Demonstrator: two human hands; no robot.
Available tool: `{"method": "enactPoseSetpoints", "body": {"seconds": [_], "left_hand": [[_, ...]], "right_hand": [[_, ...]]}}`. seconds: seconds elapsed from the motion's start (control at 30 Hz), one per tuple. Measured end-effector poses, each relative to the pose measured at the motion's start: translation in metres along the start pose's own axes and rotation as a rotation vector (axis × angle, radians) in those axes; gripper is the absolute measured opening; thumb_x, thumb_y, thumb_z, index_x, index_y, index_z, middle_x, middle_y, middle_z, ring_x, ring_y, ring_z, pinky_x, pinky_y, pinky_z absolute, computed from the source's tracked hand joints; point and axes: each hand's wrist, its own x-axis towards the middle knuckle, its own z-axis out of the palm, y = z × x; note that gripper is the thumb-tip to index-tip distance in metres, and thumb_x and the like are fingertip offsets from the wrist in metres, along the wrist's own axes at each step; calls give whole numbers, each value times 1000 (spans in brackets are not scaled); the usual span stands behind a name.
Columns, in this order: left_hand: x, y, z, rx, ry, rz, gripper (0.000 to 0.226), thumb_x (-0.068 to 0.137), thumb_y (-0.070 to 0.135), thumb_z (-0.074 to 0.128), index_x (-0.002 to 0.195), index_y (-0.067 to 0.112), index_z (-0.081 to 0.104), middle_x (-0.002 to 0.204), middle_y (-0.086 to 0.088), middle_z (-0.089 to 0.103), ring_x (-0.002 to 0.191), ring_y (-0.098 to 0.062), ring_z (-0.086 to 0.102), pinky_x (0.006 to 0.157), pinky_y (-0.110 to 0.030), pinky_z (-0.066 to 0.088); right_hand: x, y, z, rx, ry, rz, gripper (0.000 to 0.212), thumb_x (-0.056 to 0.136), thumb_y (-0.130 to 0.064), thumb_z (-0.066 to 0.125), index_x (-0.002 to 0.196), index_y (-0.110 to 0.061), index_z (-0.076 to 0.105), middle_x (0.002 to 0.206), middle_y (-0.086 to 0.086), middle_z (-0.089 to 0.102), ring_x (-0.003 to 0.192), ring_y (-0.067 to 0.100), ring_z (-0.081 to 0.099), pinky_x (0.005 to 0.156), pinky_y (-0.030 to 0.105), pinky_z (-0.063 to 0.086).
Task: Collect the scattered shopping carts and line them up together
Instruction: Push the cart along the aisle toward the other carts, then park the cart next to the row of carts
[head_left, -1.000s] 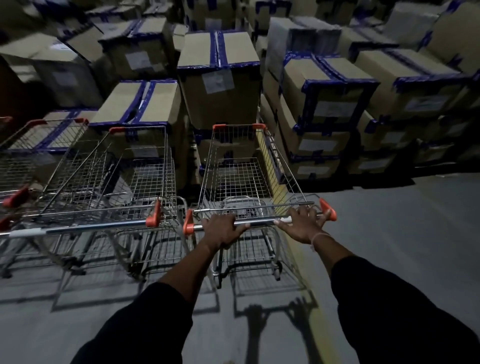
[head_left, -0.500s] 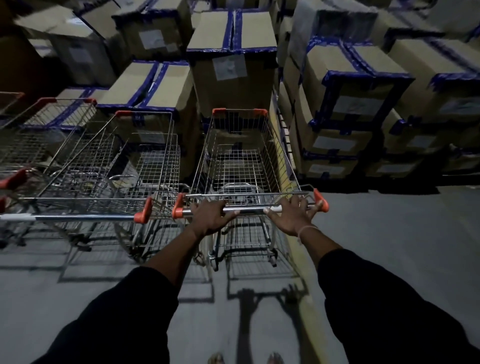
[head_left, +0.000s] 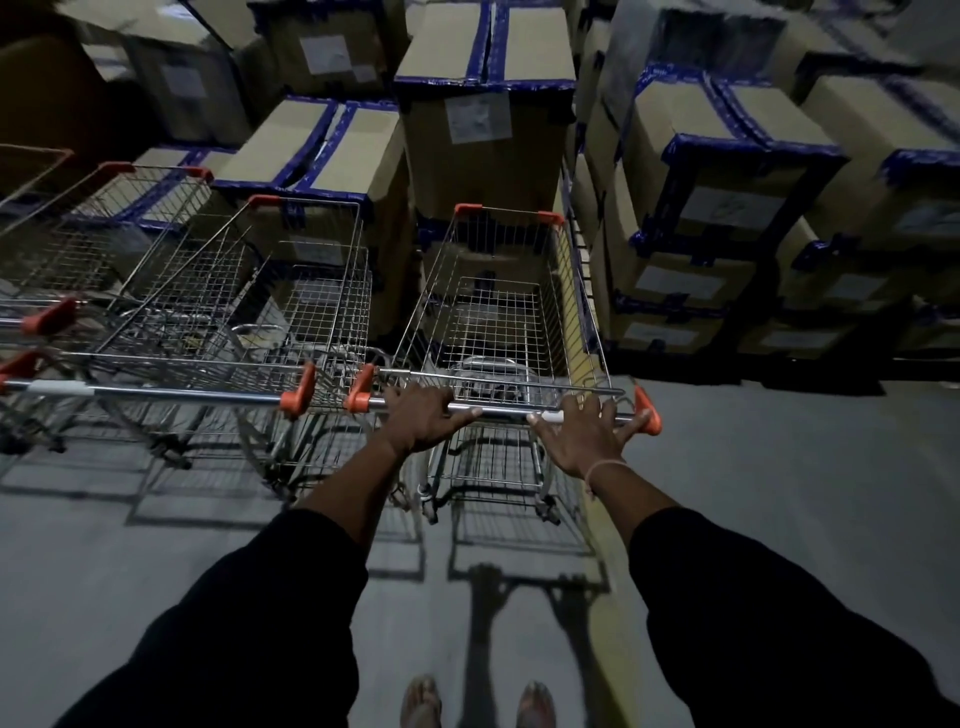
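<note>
Stacked brown cardboard boxes with blue tape fill the upper frame like a wall. At centre, the wire shopping cart with orange corners stands nose-first against them, just beside the parked cart at left, likely to square the row. Left hand curls round the steel handlebar; right hand rests on it, fingers spread.

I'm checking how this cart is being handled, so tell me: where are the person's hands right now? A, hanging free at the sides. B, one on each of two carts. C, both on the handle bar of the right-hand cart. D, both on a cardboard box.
C: the left hand and the right hand both rest on the handle bar of the right-hand cart.
</note>
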Motion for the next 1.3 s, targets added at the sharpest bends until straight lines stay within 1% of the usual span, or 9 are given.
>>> {"method": "enactPoseSetpoints", "body": {"seconds": [0.2, 0.33, 0.4, 0.57, 0.77, 0.87, 1.0, 1.13, 1.3], "left_hand": [[7, 1, 3, 23, -11, -3, 81, 88, 89, 23, 98, 21, 66, 105, -3, 72, 125, -32, 55, 115, -62, 15], [14, 3, 4, -2, -6, 7, 78, 87, 89, 22, 93, 22, 62, 100, -3, 71, 113, -30, 61, 111, -63, 25], [19, 2, 4, -4, -15, 8, 78, 90, 88, 24, 99, 22, 64, 104, -3, 71, 114, -29, 60, 110, -62, 28], [25, -8, 1, 12, -23, -1, 94, 79, 96, 12, 103, 22, 66, 102, -3, 71, 114, -29, 60, 107, -59, 29], [18, 1, -4, 16, -43, -4, 66, 94, 81, 29, 102, 23, 60, 115, -8, 69, 125, -30, 52, 114, -55, 26], [13, -11, -4, -38, -63, 58, 63, 99, 74, 32, 120, 20, 58, 128, -12, 62, 131, -33, 48, 118, -55, 22], [9, -32, 1, -21, -88, 163, 70, 101, 70, 32, 150, 21, 41, 151, -18, 46, 147, -38, 32, 126, -59, 8], [-3, -43, 7, 53, 3, 235, 79, 97, 69, 31, 159, 21, 32, 155, -18, 42, 149, -36, 30, 127, -56, -2], [-22, -52, 4, 73, 95, 254, 81, 95, 63, 32, 162, 17, 28, 165, -21, 27, 154, -41, 18, 126, -56, 8]], "right_hand": [[8, 1, -1, -1, -30, 24, 78, 94, -84, 25, 149, -31, 42, 164, 15, 27, 156, 42, 12, 109, 80, -19], [22, 8, -1, -23, -47, 10, 88, 90, -89, 18, 149, -28, 39, 164, 15, 26, 155, 45, 11, 108, 81, -17], [29, 8, -3, -31, -50, 10, 89, 88, -90, 17, 148, -28, 39, 164, 14, 26, 155, 45, 12, 108, 81, -17], [36, 2, 0, -23, -33, 3, 84, 89, -89, 19, 142, -29, 43, 160, 14, 30, 153, 44, 16, 108, 81, -19], [38, 4, 0, -29, -56, 28, 87, 87, -90, 15, 147, -31, 39, 164, 15, 25, 154, 45, 13, 110, 79, -16], [30, -1, -4, -53, -50, 46, 86, 91, -86, 16, 153, -29, 36, 168, 14, 21, 156, 43, 10, 111, 79, -17], [18, -16, -1, -37, -8, 43, 73, 102, -72, 21, 157, -25, 33, 170, 14, 19, 158, 40, 3, 114, 78, -12], [8, -46, 16, 2, 39, -88, 69, 106, -65, 25, 164, -26, 23, 173, 11, 14, 160, 38, -4, 116, 74, -16], [8, -99, 23, -5, 53, -258, 71, 105, -66, 23, 164, -27, 21, 171, 10, 21, 160, 37, 2, 115, 69, -22]]}}
